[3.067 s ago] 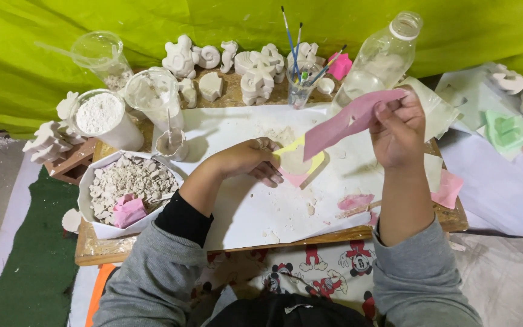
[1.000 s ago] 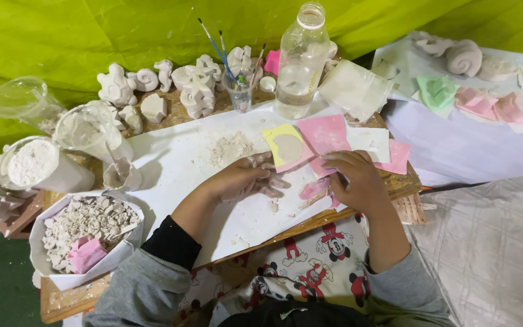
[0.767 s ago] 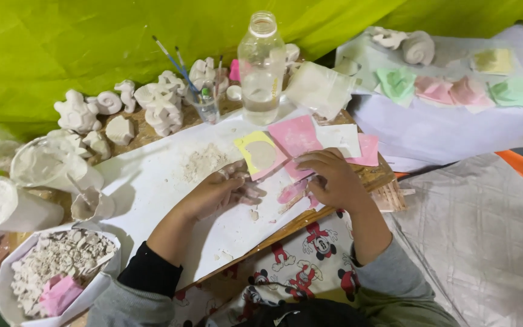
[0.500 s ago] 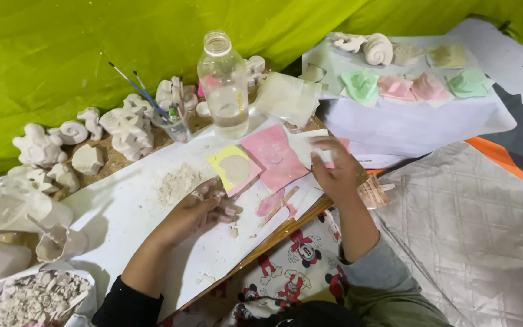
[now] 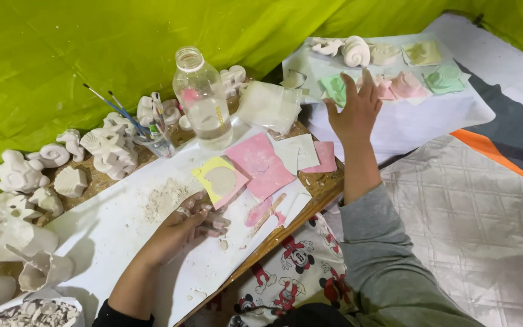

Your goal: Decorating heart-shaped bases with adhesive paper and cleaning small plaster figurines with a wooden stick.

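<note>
Head view has swung right since half a second ago, and the right hand (image 5: 358, 109) has left the board, now stretched toward two o'clock with fingers spread, holding nothing, over the green mold (image 5: 336, 86) and pink molds (image 5: 402, 86) on the white sheet (image 5: 431, 121). Left hand (image 5: 190, 223) lies loosely curled on the white board (image 5: 110, 230), beside the yellow mold (image 5: 219, 180); whether it grips anything is unclear.

The left hand (image 5: 192, 224) rests on the white board (image 5: 116, 224), beside a yellow mould (image 5: 219, 180). The right hand (image 5: 355, 112) reaches, fingers spread, over pink and green moulds (image 5: 407, 85) at far right. A clear bottle (image 5: 203, 100) stands behind.
</note>
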